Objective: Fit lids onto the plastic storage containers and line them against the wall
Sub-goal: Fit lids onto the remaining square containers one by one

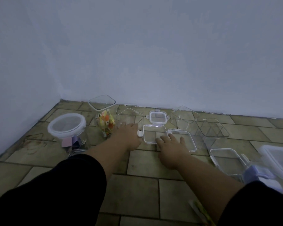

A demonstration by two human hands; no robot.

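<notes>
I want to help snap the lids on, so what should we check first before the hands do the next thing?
1. Left hand near a lid: ok, it lies beside the rectangular lid with a white clip.
2. Right hand on a lid: ok, its fingers rest across the near edges of that lid and the second rectangular lid.
3. Lid actually gripped: cannot tell, both hands look flat.
4. Open containers waiting: ok, the tall candy container and the clear empty container have no lids.
5. Round container lidded: ok.
6. Lined against the wall: not ok, most stand scattered on the tiled floor.
</notes>
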